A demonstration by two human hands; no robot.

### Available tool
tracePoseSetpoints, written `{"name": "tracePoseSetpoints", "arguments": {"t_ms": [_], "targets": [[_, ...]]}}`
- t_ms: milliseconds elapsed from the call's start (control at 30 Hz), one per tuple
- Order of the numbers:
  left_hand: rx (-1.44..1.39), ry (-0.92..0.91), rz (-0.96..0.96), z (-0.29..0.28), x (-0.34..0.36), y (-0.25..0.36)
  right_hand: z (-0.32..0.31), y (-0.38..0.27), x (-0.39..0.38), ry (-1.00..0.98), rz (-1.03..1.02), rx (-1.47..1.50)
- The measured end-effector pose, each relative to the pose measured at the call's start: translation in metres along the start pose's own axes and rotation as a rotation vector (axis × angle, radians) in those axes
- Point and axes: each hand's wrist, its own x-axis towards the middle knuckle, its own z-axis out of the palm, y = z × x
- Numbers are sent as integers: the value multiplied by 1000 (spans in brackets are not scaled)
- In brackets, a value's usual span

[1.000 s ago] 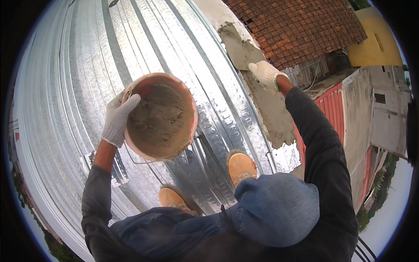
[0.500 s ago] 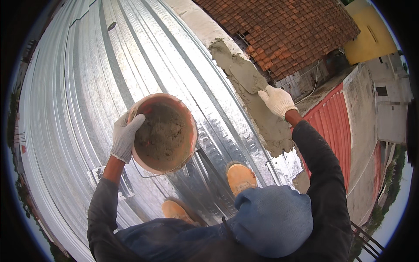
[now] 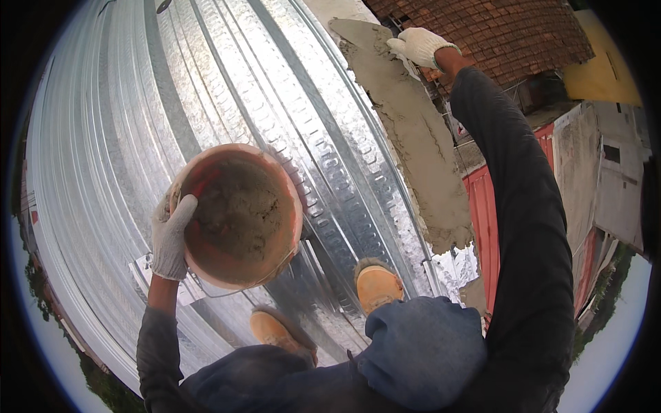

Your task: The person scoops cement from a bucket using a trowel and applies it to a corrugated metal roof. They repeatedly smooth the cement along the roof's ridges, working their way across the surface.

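Observation:
My left hand, in a white knitted glove, grips the left rim of an orange-red bucket, thumb over the edge and fingers outside. Grey wet mortar lies inside, and a thin wire handle hangs at the near side. My right hand, gloved too, is stretched far ahead, closed around the handle of a trowel. The handle is mostly hidden by the fingers. The mortar-smeared blade rests at the far end of a grey mortar strip along the wall top. That strip looks smooth in the middle and ragged at its edges.
Shiny corrugated metal roofing lies under me, with my tan boots on it. Beyond the mortared edge stand a tiled roof, red corrugated sheeting and a concrete wall, with a drop between.
My right hand has moved the trowel forward along the strip to its far end, leaving the mortar behind it smoother. The bucket and my left hand have shifted slightly left in view.

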Motion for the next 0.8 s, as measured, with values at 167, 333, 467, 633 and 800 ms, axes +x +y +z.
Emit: {"name": "tracePoseSetpoints", "arguments": {"t_ms": [167, 333, 467, 633, 800], "targets": [[3, 47, -40, 3, -3, 3, -15, -11, -27, -319, 146, 278], [90, -17, -104, 2, 8, 21, 0, 24, -105, -430, 131, 246], [231, -133, -133, 11, 19, 47, 23, 28, -171, -393, -5, 256], [506, -254, -170, 33, 27, 79, 44, 4, -252, -262, 136, 319], [555, -274, -135, 49, 51, 120, 52, -25, -350, -132, 544, 621]]}}
